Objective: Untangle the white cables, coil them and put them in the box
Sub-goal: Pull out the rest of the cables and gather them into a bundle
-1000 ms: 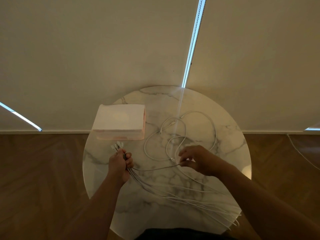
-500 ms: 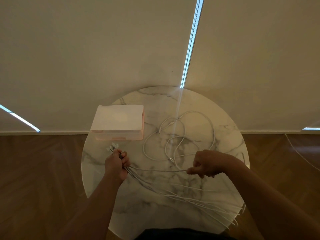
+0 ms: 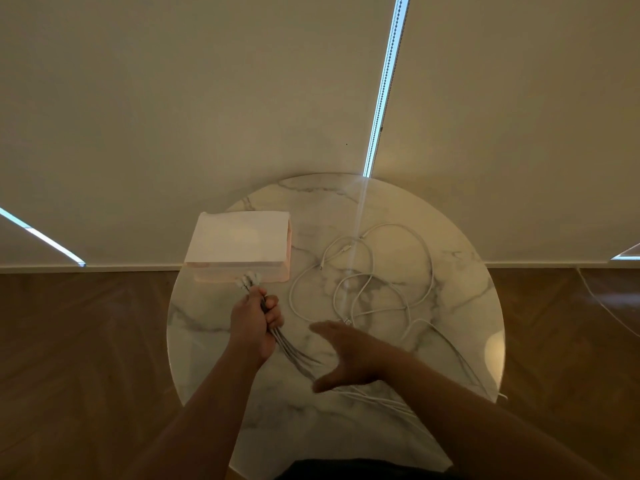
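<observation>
Head view, looking down on a round marble bench point(image 3: 450, 306) whose 6 o'clock edge is cut off by a dark shape at the bottom of the frame. The left hand point(image 3: 254, 322), at about 9 o'clock on the bench, is closed in a fist round a bundle of white cables point(image 3: 292, 351). Their connector ends point(image 3: 246, 282) stick out of the top of the fist toward 12 o'clock, just in front of the box point(image 3: 239, 242); they are too small and pale to tell one plug from another. From the fist the bundle runs toward 5 o'clock and passes under the right forearm, which hides much of its length; strands show again near the bench's 4 o'clock edge.

The right hand point(image 3: 346, 355) is near the middle of the bench, empty, with its fingers straight and pointing toward 9 o'clock and its thumb spread wide. It is blurred, and whether it touches the cables beneath it cannot be told.

The loose white cables point(image 3: 367, 271) lie in overlapping loops at about 1 o'clock, apart from the bundle; how many there are cannot be made out. The box, pale with a pinkish side, sits at 10 o'clock; its top looks white and flat, and whether it is lidded is unclear.

Beyond the bench, cream blinds point(image 3: 173, 98) part on a strip of daylight point(image 3: 384, 84). A wooden floor point(image 3: 86, 341) lies on either side, with a thin cord point(image 3: 602, 299) on it at 3 o'clock.
</observation>
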`<state>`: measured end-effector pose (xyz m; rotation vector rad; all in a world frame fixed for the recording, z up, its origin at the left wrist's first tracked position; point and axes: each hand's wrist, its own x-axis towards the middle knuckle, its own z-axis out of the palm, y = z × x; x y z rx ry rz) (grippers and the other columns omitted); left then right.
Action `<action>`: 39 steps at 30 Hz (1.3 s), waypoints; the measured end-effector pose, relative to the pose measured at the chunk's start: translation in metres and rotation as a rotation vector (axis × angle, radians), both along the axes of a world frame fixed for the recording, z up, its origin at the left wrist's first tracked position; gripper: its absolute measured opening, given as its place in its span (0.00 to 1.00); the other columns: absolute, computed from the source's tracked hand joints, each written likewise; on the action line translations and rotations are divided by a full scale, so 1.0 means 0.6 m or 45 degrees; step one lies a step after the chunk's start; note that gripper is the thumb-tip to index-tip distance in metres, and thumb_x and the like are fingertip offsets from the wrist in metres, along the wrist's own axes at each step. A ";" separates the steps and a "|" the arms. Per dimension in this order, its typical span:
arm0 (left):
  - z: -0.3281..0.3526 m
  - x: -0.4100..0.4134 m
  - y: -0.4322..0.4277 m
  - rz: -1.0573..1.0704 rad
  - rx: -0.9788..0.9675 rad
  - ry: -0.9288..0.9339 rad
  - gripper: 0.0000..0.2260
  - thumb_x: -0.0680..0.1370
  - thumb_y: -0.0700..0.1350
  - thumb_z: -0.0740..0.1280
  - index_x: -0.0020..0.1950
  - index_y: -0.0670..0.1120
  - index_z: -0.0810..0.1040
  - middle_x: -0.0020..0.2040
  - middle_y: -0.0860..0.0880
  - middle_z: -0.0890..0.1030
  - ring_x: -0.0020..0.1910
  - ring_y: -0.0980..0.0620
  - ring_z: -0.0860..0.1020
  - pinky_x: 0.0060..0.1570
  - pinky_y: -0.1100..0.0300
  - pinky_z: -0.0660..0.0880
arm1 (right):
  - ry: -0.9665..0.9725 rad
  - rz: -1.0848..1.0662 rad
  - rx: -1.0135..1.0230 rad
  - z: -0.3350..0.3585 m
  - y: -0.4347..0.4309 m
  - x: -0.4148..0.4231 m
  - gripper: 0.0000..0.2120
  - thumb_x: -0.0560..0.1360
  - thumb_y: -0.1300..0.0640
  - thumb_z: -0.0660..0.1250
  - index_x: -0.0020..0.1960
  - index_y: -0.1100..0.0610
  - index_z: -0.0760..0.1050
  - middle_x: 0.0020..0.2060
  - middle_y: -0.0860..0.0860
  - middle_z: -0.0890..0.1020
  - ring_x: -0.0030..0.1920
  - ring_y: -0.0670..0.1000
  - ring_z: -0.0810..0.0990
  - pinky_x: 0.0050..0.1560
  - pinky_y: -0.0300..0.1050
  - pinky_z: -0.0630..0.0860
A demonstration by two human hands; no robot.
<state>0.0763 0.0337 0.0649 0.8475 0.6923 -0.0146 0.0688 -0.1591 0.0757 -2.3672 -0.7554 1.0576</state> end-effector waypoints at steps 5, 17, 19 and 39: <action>0.011 0.001 -0.002 0.005 -0.020 -0.005 0.12 0.83 0.41 0.52 0.40 0.46 0.67 0.24 0.52 0.67 0.18 0.58 0.60 0.18 0.68 0.57 | 0.203 -0.134 0.184 -0.029 0.061 -0.023 0.14 0.72 0.48 0.73 0.54 0.54 0.79 0.47 0.49 0.81 0.52 0.50 0.79 0.51 0.43 0.72; -0.029 -0.015 0.046 0.127 0.000 0.139 0.14 0.83 0.40 0.51 0.38 0.48 0.64 0.22 0.54 0.64 0.17 0.58 0.59 0.18 0.68 0.55 | 0.505 0.154 -0.591 -0.066 -0.144 -0.004 0.23 0.76 0.44 0.65 0.26 0.54 0.73 0.19 0.44 0.76 0.29 0.42 0.75 0.56 0.43 0.74; -0.041 -0.021 0.035 0.114 0.046 0.153 0.15 0.83 0.40 0.51 0.36 0.48 0.63 0.21 0.55 0.62 0.17 0.58 0.58 0.18 0.68 0.54 | 0.548 0.156 -0.719 -0.062 -0.157 -0.004 0.20 0.76 0.46 0.65 0.28 0.55 0.74 0.18 0.45 0.77 0.26 0.41 0.75 0.47 0.38 0.74; -0.060 -0.023 0.029 0.150 -0.014 0.142 0.16 0.82 0.38 0.50 0.34 0.49 0.59 0.21 0.55 0.59 0.17 0.58 0.56 0.18 0.66 0.53 | 0.471 -0.162 -0.942 -0.091 -0.281 -0.003 0.15 0.74 0.47 0.70 0.40 0.60 0.75 0.30 0.52 0.77 0.27 0.49 0.75 0.33 0.43 0.77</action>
